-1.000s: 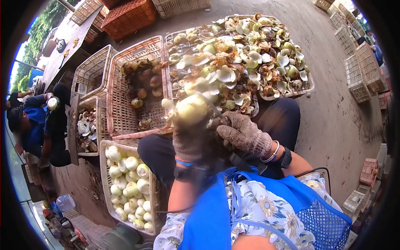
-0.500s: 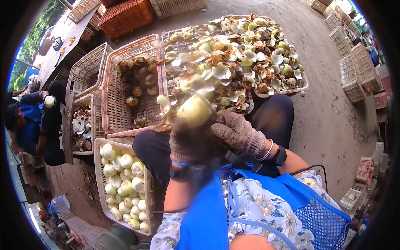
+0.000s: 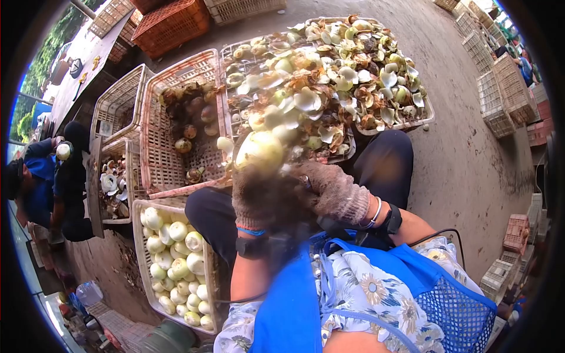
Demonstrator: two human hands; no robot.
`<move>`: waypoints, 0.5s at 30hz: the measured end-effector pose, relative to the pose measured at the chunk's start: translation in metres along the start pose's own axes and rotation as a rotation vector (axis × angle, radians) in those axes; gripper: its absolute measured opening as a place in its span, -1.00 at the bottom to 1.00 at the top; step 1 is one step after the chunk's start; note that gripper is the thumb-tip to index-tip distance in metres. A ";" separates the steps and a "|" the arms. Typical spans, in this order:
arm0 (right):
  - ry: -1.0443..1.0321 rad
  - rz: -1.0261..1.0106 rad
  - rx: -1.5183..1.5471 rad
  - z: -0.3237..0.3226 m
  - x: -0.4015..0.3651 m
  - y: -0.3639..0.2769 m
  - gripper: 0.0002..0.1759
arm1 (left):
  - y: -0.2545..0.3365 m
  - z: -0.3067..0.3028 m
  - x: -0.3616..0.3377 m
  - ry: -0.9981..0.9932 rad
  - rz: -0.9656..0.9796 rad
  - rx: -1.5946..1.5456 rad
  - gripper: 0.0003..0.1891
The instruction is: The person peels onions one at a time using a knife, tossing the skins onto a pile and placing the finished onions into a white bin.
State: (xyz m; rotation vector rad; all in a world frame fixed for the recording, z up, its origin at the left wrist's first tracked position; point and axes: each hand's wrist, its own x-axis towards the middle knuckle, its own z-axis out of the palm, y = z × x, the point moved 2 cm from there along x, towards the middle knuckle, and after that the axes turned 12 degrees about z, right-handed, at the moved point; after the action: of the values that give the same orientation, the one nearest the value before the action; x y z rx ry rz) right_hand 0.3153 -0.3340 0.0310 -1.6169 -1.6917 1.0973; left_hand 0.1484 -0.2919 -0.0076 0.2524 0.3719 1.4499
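My left hand (image 3: pixel 254 197), in a brown knitted glove, holds a pale peeled onion (image 3: pixel 259 152) at its top, over the near edge of the peel-filled crates. Close beside it on the right, my gloved right hand (image 3: pixel 335 191) is closed with its fingers bent; in it is a small tool, mostly blurred and hidden. A dark smear covers the space between the two hands. Onion skins (image 3: pixel 309 100) lie heaped in the crates just beyond the onion.
A crate of peeled onions (image 3: pixel 140 253) stands by my left knee. Beyond it, a reddish crate (image 3: pixel 150 123) holds several unpeeled onions (image 3: pixel 183 145). A co-worker (image 3: pixel 41 170) sits at the far left. Stacked crates (image 3: pixel 512 88) line the right side.
My left hand and the onion have shifted slightly left. My right hand has moved a little lower, and the curved blade seen against the onion before no longer shows there.
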 end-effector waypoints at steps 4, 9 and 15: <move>-0.022 -0.095 -0.097 0.000 0.013 0.011 -0.60 | -0.006 -0.006 -0.001 -0.026 -0.065 0.072 -0.34; -0.083 -0.022 0.054 0.015 0.024 0.034 -0.50 | -0.025 0.006 -0.005 -0.010 -0.427 -0.136 -0.24; -0.075 -0.044 0.089 0.025 0.028 0.056 -0.56 | -0.024 -0.002 -0.001 0.039 -0.025 0.235 -0.38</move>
State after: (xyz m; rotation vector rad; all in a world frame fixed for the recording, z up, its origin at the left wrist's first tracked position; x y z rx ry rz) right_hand 0.3208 -0.3145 -0.0332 -1.4944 -1.6931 1.2076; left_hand 0.1695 -0.2959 -0.0191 0.4073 0.5769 1.3881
